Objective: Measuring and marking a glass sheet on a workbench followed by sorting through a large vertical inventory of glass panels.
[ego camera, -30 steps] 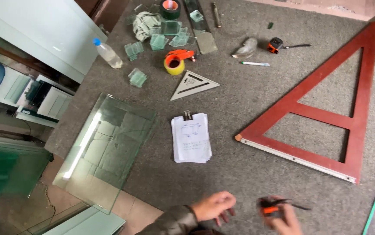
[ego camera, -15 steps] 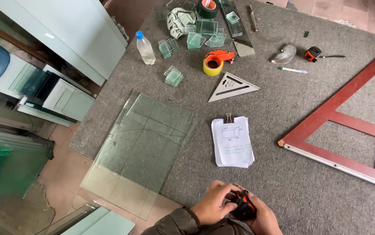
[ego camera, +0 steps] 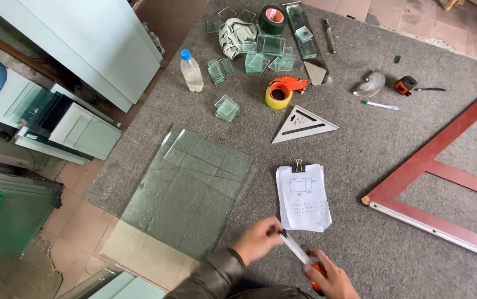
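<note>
Tape measure [ego camera: 317, 272] gripped in right hand [ego camera: 331, 279]; left hand [ego camera: 258, 239] fingers pinch blade [ego camera: 295, 248] tip, now drawn out versus half-second earlier; low over bench [ego camera: 360, 232], beside glass [ego camera: 186, 191] and papers [ego camera: 303, 197]

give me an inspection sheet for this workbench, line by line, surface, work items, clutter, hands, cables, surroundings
Surface: grey felt-covered table.
Work items: orange tape measure in the right hand, its blade drawn out to the left hand; large glass sheet overhanging the table's edge; clipped papers with a box sketch.
Clutter: small glass squares, water bottle, yellow tape dispenser, metal speed square, second tape measure, pen, rag, red wooden triangle.
Hands: both blurred, both on the tape measure.
Cables: nothing seen.
Surroundings: white panels, stacked glass, tiled floor.
</note>
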